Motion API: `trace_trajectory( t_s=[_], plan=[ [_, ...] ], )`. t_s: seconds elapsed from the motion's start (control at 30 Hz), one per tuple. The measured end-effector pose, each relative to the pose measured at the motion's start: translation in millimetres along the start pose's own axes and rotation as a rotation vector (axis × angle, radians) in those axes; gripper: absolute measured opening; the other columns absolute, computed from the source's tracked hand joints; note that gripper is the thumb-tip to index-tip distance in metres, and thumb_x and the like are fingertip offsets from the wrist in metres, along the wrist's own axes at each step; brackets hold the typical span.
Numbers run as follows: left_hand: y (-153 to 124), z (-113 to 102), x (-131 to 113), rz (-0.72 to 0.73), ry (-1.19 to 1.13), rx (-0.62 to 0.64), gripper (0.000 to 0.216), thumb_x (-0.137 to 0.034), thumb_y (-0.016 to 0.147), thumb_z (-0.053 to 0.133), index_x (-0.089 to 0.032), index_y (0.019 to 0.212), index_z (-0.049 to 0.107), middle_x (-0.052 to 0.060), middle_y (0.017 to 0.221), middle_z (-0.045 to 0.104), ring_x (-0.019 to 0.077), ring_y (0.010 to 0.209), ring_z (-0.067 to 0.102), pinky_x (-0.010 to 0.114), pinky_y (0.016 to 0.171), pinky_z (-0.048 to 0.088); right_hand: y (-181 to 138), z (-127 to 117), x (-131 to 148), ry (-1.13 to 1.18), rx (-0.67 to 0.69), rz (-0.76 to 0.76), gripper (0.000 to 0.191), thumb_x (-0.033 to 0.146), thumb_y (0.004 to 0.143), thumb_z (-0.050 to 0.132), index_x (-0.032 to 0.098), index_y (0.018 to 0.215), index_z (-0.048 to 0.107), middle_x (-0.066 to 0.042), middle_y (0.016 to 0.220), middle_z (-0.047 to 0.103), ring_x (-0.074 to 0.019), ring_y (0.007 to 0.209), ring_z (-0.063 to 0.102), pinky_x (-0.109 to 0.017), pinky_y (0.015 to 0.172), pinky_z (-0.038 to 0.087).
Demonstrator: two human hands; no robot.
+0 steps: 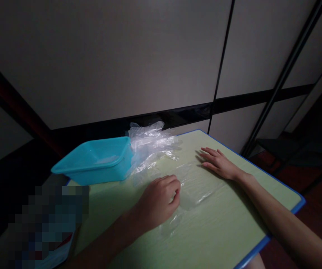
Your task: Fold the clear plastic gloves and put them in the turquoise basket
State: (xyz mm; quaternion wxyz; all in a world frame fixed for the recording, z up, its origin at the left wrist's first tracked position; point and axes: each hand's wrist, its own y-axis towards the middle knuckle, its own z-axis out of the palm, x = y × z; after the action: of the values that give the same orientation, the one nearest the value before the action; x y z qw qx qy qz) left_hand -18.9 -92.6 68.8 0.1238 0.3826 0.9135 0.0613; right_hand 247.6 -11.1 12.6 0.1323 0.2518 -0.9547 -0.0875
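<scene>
A thin clear plastic glove [203, 188] lies spread on the light green tabletop, partly under my left hand. My left hand [162, 198] is closed in a pinch over the glove, its fingers curled and the thumb tucked toward them. The exact spot of the grip is hidden by the fingers. To the right, my right hand [218, 163] rests palm down near the glove's far end, fingers stretched out and apart. A loose heap of clear plastic gloves [152, 142] lies beyond my left hand, against the side of a blue plastic basin [102, 177].
The green table [214, 239] has a blue edge and stands close to pale cabinet doors [138, 59] with black strips. A blurred-out item [54, 228] sits at the lower left beside the table. A dark chair [284, 149] stands at the far right.
</scene>
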Motion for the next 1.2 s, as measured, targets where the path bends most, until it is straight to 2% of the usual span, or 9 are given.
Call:
trace_trajectory(
  t_s=[0.2, 0.3, 0.4, 0.57, 0.63, 0.73, 0.9, 1.07, 1.2],
  plan=[
    [4.5, 20.1, 22.7, -0.187, -0.039, -0.049, 0.014, -0.008, 0.072, 0.04, -0.018, 0.067, 0.047, 0.0, 0.072, 0.051, 0.0139, 0.071, 0.051, 0.024, 0.064, 0.041, -0.2, -0.7, -0.1, 0.014, 0.007, -0.01, 0.049, 0.048, 0.088, 0.029, 0.02, 0.125, 0.042, -0.013, 0.137, 0.032, -0.0267, 0.125, 0.027, -0.053, 0.099, 0.019],
    [2.2, 25.7, 20.8, -0.216, -0.054, -0.137, 0.021, -0.006, 0.07, 0.041, -0.018, 0.085, 0.051, 0.003, 0.092, 0.054, 0.017, 0.09, 0.051, 0.03, 0.079, 0.042, -0.1, -0.9, -0.1, 0.022, 0.007, -0.009, 0.049, 0.049, 0.087, 0.029, 0.02, 0.124, 0.043, -0.013, 0.136, 0.033, -0.0271, 0.125, 0.028, -0.054, 0.099, 0.019],
    [-4.5, 28.0, 2.2, -0.155, -0.066, -0.173, 0.038, -0.005, 0.072, 0.039, -0.017, 0.107, 0.047, 0.006, 0.119, 0.047, 0.0172, 0.112, 0.041, 0.032, 0.095, 0.035, -0.3, -0.8, 0.0, 0.024, 0.005, -0.02, 0.048, 0.048, 0.088, 0.029, 0.02, 0.125, 0.043, -0.013, 0.136, 0.034, -0.0272, 0.124, 0.029, -0.053, 0.098, 0.021],
    [-20.5, 27.8, -36.3, 0.063, -0.068, 0.046, 0.045, -0.017, 0.081, 0.039, -0.015, 0.126, 0.037, 0.005, 0.139, 0.029, 0.0166, 0.126, 0.027, 0.03, 0.104, 0.026, -0.5, -0.2, -0.5, 0.012, -0.008, -0.028, 0.048, 0.047, 0.088, 0.029, 0.019, 0.124, 0.043, -0.013, 0.135, 0.035, -0.0258, 0.123, 0.031, -0.05, 0.098, 0.023],
    [-24.7, 28.9, -41.2, 0.108, -0.068, 0.112, 0.049, -0.025, 0.085, 0.037, -0.013, 0.132, 0.028, 0.005, 0.142, 0.021, 0.0167, 0.129, 0.02, 0.03, 0.106, 0.022, -0.4, -0.1, -0.6, 0.019, 0.001, -0.029, 0.048, 0.048, 0.088, 0.029, 0.019, 0.124, 0.043, -0.013, 0.135, 0.035, -0.0258, 0.123, 0.031, -0.05, 0.098, 0.023],
    [-27.0, 32.2, -37.9, 0.09, -0.058, 0.183, 0.053, -0.034, 0.089, 0.03, -0.013, 0.136, 0.02, 0.006, 0.144, 0.012, 0.0177, 0.131, 0.012, 0.032, 0.107, 0.017, -0.2, -0.7, -0.1, 0.028, 0.008, -0.034, 0.049, 0.048, 0.088, 0.029, 0.019, 0.124, 0.044, -0.014, 0.135, 0.035, -0.0262, 0.124, 0.03, -0.05, 0.099, 0.022],
    [-25.2, 37.4, -29.4, 0.048, -0.031, 0.23, 0.057, -0.041, 0.09, 0.027, -0.012, 0.137, 0.015, 0.008, 0.144, 0.008, 0.0192, 0.131, 0.006, 0.035, 0.107, 0.014, -0.6, -0.7, 0.0, 0.035, 0.012, -0.036, 0.048, 0.047, 0.088, 0.029, 0.019, 0.124, 0.043, -0.013, 0.134, 0.036, -0.026, 0.124, 0.03, -0.05, 0.099, 0.021],
    [-23.8, 42.0, -27.6, 0.05, -0.02, 0.241, 0.056, -0.046, 0.09, 0.026, -0.018, 0.137, 0.015, 0.004, 0.144, 0.006, 0.0198, 0.132, 0.004, 0.036, 0.107, 0.012, 0.2, 1.6, -1.1, 0.058, -0.013, -0.053, 0.045, 0.044, 0.088, 0.033, 0.019, 0.124, 0.044, -0.014, 0.133, 0.038, -0.0259, 0.123, 0.032, -0.051, 0.099, 0.022],
    [-24.2, 42.5, -25.7, 0.05, 0.017, 0.234, 0.057, -0.048, 0.089, 0.024, -0.018, 0.137, 0.013, 0.005, 0.144, 0.002, 0.0208, 0.131, 0.001, 0.037, 0.107, 0.011, -2.3, -7.7, 16.5, 0.166, -0.084, -0.089, 0.041, 0.039, 0.088, 0.036, 0.018, 0.121, 0.046, -0.013, 0.131, 0.041, -0.0245, 0.12, 0.037, -0.047, 0.098, 0.029]
  ],
)
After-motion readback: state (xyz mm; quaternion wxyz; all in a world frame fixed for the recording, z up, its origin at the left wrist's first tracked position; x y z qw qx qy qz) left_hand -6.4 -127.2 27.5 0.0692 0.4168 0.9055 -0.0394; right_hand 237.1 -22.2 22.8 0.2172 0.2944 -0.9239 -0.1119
